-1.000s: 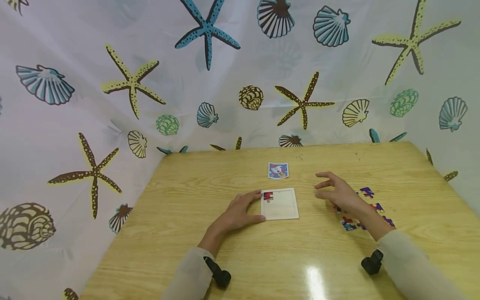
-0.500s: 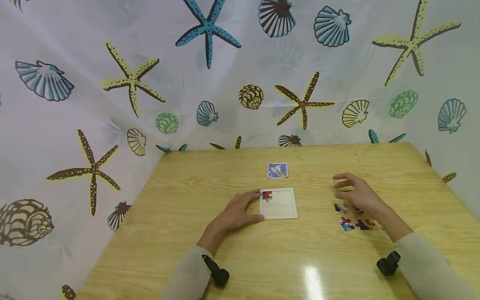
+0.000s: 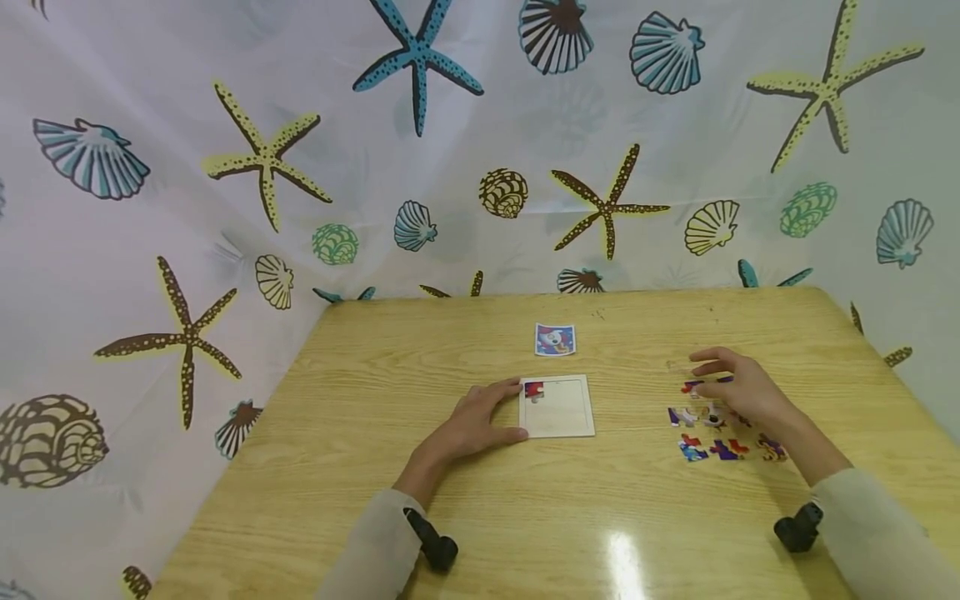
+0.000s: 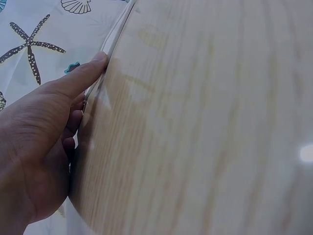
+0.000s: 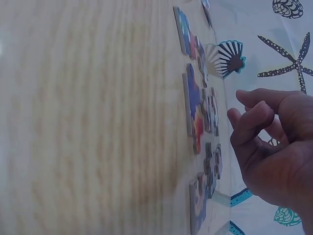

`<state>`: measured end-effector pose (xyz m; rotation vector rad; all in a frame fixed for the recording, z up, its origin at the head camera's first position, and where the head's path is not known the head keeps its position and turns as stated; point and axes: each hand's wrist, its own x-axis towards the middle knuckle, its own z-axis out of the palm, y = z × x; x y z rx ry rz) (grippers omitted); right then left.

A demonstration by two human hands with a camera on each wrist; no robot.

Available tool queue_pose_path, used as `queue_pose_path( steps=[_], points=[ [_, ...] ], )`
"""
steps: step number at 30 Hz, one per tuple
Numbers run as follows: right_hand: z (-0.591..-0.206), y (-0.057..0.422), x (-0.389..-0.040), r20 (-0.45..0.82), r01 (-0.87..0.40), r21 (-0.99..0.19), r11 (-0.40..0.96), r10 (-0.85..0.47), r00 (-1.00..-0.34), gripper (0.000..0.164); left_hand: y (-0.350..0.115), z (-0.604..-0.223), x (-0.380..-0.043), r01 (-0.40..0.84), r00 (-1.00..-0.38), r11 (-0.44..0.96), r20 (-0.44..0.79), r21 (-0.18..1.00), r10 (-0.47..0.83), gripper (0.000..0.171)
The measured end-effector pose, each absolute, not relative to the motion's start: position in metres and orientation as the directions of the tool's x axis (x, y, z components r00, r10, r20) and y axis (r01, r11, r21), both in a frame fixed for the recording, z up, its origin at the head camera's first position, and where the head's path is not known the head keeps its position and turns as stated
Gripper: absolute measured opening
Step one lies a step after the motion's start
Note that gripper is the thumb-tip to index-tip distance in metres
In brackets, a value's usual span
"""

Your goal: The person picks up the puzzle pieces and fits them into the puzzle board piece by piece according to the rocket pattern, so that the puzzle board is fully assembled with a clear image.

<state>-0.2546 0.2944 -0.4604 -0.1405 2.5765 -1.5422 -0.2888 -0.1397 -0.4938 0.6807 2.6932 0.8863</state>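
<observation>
A white square puzzle frame lies flat in the middle of the table. A red and purple jigsaw piece sits in its upper left corner. My left hand holds the frame's left side, thumb near the lower corner and forefinger near the upper one. To the right, my right hand hovers over several loose jigsaw pieces, hiding some of them. In the right wrist view its fingers are loosely bent, hold nothing and stand apart from the pieces.
A small picture card of a white cartoon character lies behind the frame. The wooden table meets a white curtain printed with starfish and shells at the back and left.
My right hand has moved rightward over the loose pieces, uncovering those on the left of the group. The left hand stays at the frame.
</observation>
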Motion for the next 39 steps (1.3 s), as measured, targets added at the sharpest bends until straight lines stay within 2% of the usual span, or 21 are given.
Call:
queue_pose_path(
  steps=[18,25,39],
  points=[
    [-0.463,0.310,-0.251,-0.081,-0.004,-0.865,0.501,-0.147,-0.986,0.041,-0.141,-0.495,-0.289,0.360,-0.864,0.694,-0.058,0.624,0.500,0.082],
    [-0.466,0.311,-0.252,-0.061,-0.027,-0.853,0.522,-0.150,-0.987,0.040,-0.140,-0.496,-0.289,0.372,-0.862,0.687,-0.042,0.624,0.506,0.082],
    [-0.471,0.311,-0.258,-0.111,0.014,-0.857,0.515,-0.158,-0.981,0.040,-0.140,-0.496,-0.288,0.369,-0.863,0.686,-0.043,0.627,0.503,0.080]
  ],
)
